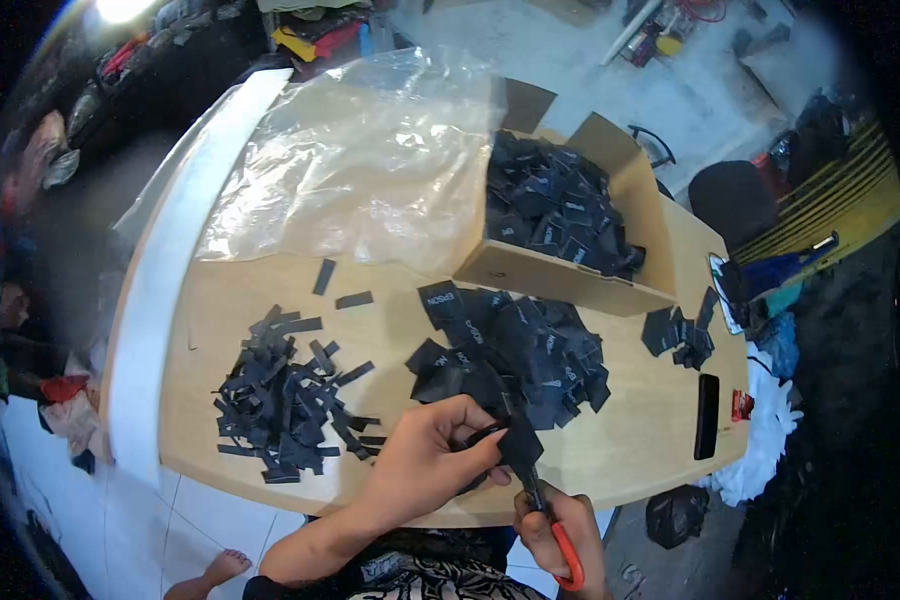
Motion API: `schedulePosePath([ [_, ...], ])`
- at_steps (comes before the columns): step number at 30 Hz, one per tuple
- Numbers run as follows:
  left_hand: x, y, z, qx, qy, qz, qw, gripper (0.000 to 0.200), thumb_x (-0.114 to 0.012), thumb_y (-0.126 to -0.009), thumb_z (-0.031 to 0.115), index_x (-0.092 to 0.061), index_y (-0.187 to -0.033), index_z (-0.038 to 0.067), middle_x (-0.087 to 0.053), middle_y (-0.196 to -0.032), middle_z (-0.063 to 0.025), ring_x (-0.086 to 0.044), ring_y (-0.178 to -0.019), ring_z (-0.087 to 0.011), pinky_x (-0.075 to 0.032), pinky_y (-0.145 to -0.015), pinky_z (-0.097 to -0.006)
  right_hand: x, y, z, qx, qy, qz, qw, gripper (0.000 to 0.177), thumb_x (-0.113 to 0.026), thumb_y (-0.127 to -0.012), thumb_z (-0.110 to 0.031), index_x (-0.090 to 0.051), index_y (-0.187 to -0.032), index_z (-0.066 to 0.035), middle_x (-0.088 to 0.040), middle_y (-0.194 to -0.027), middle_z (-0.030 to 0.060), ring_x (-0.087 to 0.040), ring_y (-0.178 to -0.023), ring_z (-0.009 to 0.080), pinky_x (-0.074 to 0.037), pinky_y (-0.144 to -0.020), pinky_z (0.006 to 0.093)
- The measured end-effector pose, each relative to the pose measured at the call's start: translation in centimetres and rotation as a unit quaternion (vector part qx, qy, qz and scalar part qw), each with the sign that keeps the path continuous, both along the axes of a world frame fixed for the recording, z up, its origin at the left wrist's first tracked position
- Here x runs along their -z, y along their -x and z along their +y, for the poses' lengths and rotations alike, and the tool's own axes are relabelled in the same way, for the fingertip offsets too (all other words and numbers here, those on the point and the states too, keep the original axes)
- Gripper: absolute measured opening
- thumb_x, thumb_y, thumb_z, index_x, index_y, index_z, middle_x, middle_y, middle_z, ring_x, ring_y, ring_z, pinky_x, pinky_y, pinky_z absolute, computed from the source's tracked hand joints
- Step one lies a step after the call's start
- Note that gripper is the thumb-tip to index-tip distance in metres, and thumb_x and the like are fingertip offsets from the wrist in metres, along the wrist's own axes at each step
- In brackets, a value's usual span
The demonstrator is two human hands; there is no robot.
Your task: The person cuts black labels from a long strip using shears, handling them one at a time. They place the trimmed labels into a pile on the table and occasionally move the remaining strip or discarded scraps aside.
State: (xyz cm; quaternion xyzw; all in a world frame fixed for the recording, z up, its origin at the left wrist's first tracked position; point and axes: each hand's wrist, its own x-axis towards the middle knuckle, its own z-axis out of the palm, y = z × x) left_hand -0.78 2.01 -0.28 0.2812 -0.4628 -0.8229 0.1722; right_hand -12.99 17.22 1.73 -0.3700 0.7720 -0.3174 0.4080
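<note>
My left hand pinches a small black fabric label near the table's front edge. Scissors with a red-orange handle are gripped in my right hand, their blades pointing up and lying against the label. How far the blades are apart is hidden by the label and my fingers. Just beyond my hands spreads a pile of black labels, some with pale lettering. To the left of my left hand lies a heap of narrow black strips.
An open cardboard box full of black labels stands behind the pile. Clear plastic sheeting covers the far left. On the right are a small label cluster, a black phone and a red packet. A white strip runs along the left edge.
</note>
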Motion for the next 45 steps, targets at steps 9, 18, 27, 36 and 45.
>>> schedulePosePath([
  [9,-0.1,0.3,0.1,-0.016,0.016,-0.012,1.0,0.009,-0.061,-0.085,0.007,-0.057,-0.086,-0.001,-0.064,-0.07,-0.0041,-0.052,-0.056,-0.0014,-0.037,-0.046,-0.0154,-0.1,0.4,0.0,-0.028,0.023,0.026,0.999,0.06,-0.047,-0.084,-0.062,-0.054,-0.076,-0.003,-0.047,-0.051,0.0037,-0.048,-0.048,0.0141,-0.038,-0.048,0.0288],
  [18,-0.1,1.6,0.1,-0.042,0.023,0.008,0.999,0.006,-0.058,-0.082,0.001,-0.056,-0.086,-0.003,-0.065,-0.073,-0.0071,-0.061,-0.064,-0.0072,-0.043,-0.049,-0.0169,-0.4,1.5,-0.4,-0.022,0.014,0.001,1.0,0.064,-0.044,-0.084,-0.064,-0.053,-0.072,-0.002,-0.047,-0.05,0.0011,-0.047,-0.048,0.0117,-0.037,-0.047,0.0262],
  [27,-1.3,0.8,-0.4,-0.079,0.021,-0.038,0.996,0.011,-0.059,-0.087,0.005,-0.056,-0.092,-0.004,-0.066,-0.081,-0.011,-0.065,-0.072,-0.0131,-0.049,-0.06,-0.0219,1.8,5.2,-1.8,0.004,0.007,-0.376,0.927,0.061,-0.037,-0.085,-0.064,-0.052,-0.087,-0.006,-0.045,-0.057,-0.0001,-0.039,-0.041,0.0099,-0.032,-0.041,0.0231],
  [36,-1.2,-1.4,-0.7,-0.122,0.069,-0.023,0.99,0.014,-0.051,-0.09,0.006,-0.054,-0.099,-0.004,-0.066,-0.086,-0.0131,-0.065,-0.072,-0.0152,-0.05,-0.059,-0.0235,1.3,5.3,-1.8,0.066,-0.018,-0.72,0.691,0.086,-0.009,-0.07,-0.086,-0.04,-0.091,-0.008,-0.036,-0.065,0.0024,-0.024,-0.051,0.0083,-0.022,-0.046,0.0209],
  [45,-4.2,-0.3,-0.3,0.083,0.071,0.056,0.992,0.037,-0.051,-0.09,0.002,-0.037,-0.124,-0.001,-0.065,-0.089,-0.0149,-0.065,-0.069,-0.0175,-0.048,-0.053,-0.0223,-6.3,3.6,-2.8,0.133,0.167,-0.259,0.942,0.02,-0.064,-0.084,-0.014,-0.05,-0.091,-0.002,-0.055,-0.078,0.003,-0.05,-0.07,0.0058,-0.041,-0.064,0.0199],
])
